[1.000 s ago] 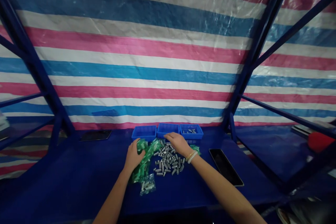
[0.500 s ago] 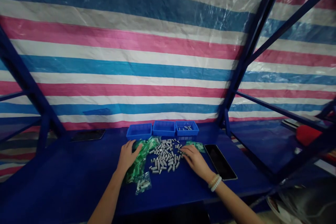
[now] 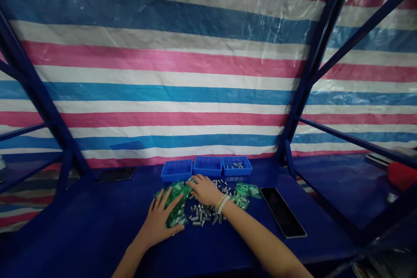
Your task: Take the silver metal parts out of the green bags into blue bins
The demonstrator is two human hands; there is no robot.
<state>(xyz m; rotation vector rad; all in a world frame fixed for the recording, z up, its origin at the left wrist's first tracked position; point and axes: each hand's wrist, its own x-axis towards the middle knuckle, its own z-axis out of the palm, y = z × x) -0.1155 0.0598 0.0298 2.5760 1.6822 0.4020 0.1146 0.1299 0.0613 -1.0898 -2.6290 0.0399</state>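
Observation:
My left hand rests with its fingers spread on a heap of green-printed plastic bags. Its thumb reaches toward the viewer's side of the heap. My right hand lies over the pile of small grey metal cylinders, its stretched fingers reaching left to the far edge of the same bags. The hand and wrist hide part of the pile. Right of the pile, another green-printed bag shows small parts, with a further green bag beside it.
Three blue trays stand in a row behind the pile: a left tray, a middle tray, and a right tray holding some metal parts. A phone-like black device lies at right, another dark flat device at back left. Blue frame posts flank the table.
My right hand has moved left across the pile to the green bags. My left hand has come nearer and spread its fingers. A green bag with parts now shows right of the pile.

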